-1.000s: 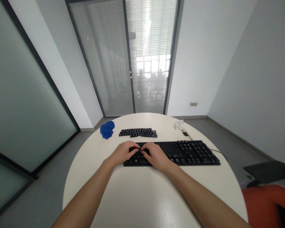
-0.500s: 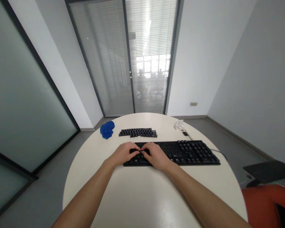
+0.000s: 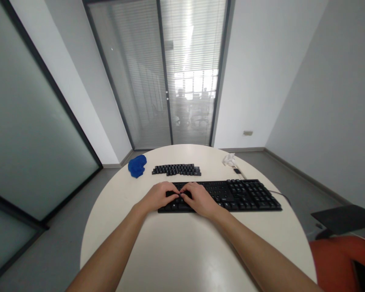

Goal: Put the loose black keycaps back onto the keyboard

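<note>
A black full-size keyboard point(image 3: 243, 198) lies across the table, its middle stretch bare of keycaps and its right side still covered with them. Over the keyboard's left part, my left hand point(image 3: 160, 196) and my right hand point(image 3: 200, 199) meet at the fingertips. Thumb and forefinger of each are pinched together, low against the keys. Whatever sits between the fingertips is tiny and dark, too hidden to name. Behind the keyboard, loose black keycaps point(image 3: 178, 169) are laid out in rows.
At the back left of the round white table point(image 3: 182, 247) is a crumpled blue cloth point(image 3: 137, 166). A white crumpled item point(image 3: 229, 159) and a small black piece point(image 3: 237, 171) lie at the back right. A cable point(image 3: 281, 194) runs off the right edge. An orange chair point(image 3: 340, 259) stands right.
Hardly anything differs. My fingertips have shifted very slightly at the same spot over the keyboard; the laid-out keycaps and the cloth have stayed put.
</note>
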